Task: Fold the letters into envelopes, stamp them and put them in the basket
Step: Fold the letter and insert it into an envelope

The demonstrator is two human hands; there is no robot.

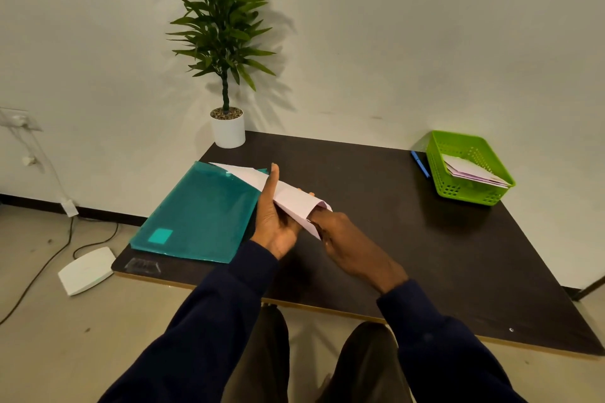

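A pale pink envelope (291,198) is held above the dark table (376,239), just right of a teal plastic folder (199,216). My left hand (275,216) grips it from below, thumb up along its left side. My right hand (340,235) holds its near end, fingers pushed into the opening. A white sheet's corner (235,170) sticks out at the far end over the folder. A green plastic basket (468,167) stands at the table's far right corner with several pale envelopes (471,173) inside.
A blue pen (420,163) lies just left of the basket. A potted plant (227,127) stands at the table's far left corner against the wall. A white device (86,270) and cables lie on the floor to the left.
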